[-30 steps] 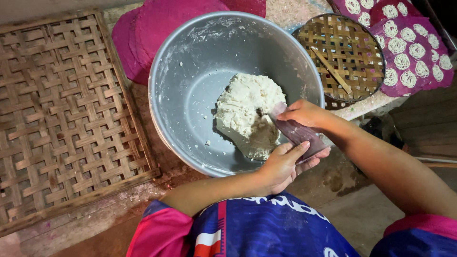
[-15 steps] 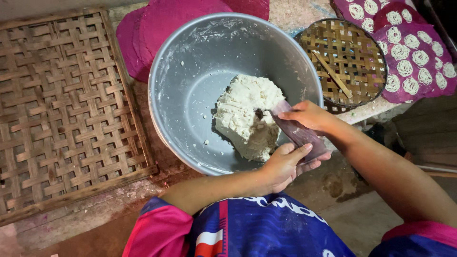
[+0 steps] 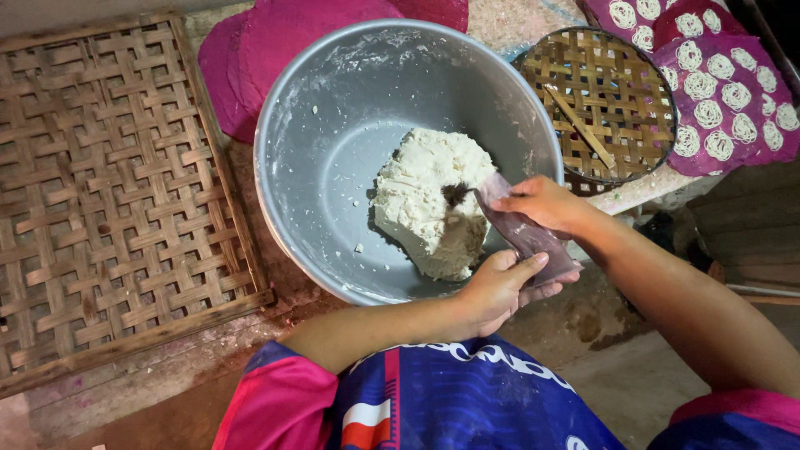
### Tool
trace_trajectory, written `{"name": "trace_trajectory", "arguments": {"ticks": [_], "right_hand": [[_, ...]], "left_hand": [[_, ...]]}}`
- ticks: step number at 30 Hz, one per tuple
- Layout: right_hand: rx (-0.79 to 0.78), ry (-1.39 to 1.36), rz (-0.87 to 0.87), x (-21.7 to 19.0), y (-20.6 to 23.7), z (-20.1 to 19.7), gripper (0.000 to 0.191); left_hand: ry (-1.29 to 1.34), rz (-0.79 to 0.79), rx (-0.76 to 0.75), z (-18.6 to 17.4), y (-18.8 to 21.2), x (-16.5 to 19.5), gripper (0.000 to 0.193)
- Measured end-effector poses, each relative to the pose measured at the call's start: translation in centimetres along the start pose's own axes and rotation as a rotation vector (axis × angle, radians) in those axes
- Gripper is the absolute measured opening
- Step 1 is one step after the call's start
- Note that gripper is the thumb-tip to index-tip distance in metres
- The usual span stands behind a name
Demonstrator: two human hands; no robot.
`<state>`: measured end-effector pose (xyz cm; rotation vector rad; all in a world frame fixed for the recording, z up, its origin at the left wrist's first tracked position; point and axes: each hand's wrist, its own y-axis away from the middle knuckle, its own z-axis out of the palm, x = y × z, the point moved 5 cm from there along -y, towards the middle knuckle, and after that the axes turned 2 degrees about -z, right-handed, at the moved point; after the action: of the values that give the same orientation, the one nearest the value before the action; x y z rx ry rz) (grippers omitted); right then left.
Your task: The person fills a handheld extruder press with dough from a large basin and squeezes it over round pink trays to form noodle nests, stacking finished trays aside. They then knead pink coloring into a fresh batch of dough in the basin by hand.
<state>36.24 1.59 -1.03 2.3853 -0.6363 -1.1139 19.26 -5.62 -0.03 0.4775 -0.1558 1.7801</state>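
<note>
A large grey metal bowl (image 3: 333, 142) holds a lump of white dough (image 3: 425, 200) on its near right side. My left hand (image 3: 500, 283) grips the lower end of a dark purplish cylinder-shaped tool (image 3: 525, 233) at the bowl's near rim. My right hand (image 3: 542, 204) holds the upper part of the same tool, whose open end rests against the dough. A dark dent shows in the dough at the tool's mouth.
A square woven bamboo mat (image 3: 108, 183) lies to the left. Pink cloths (image 3: 275, 42) sit behind the bowl. A round woven tray (image 3: 608, 100) with a stick is at the right, beside purple cloths bearing several white noodle coils (image 3: 733, 92).
The tool's mouth has stayed pressed at the dough while both hands shifted slightly on it. The view has drifted a little.
</note>
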Motion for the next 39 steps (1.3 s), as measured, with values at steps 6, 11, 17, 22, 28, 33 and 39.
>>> {"name": "trace_trajectory", "arguments": {"ticks": [6,11,17,22,28,33,39], "right_hand": [[-0.023,-0.085,0.042,0.5,0.1,0.5,0.040],[-0.120,-0.177,0.053,0.8,0.6,1.3,0.042],[0.056,-0.007,-0.101,0.1,1.4,0.0,0.036],[0.087,-0.022,-0.089,-0.2,2.2,0.1,0.037],[0.322,-0.109,-0.488,-4.1,5.7,-0.4,0.033],[0.547,-0.204,-0.502,-6.8,8.5,-1.2,0.023],[0.694,-0.137,-0.643,-10.9,9.6,-1.1,0.017]], "left_hand": [[-0.032,-0.020,-0.028,0.0,0.2,-0.5,0.030],[-0.026,-0.052,-0.048,0.0,0.2,-1.0,0.030],[-0.048,-0.056,-0.063,-0.2,0.1,-1.1,0.031],[-0.074,-0.083,-0.039,-1.1,0.0,-1.6,0.029],[-0.472,0.067,0.108,-3.4,0.4,0.4,0.030],[-0.556,0.174,0.219,-5.6,1.6,4.9,0.033],[-1.022,0.479,0.199,-5.0,2.0,12.2,0.030]]}}
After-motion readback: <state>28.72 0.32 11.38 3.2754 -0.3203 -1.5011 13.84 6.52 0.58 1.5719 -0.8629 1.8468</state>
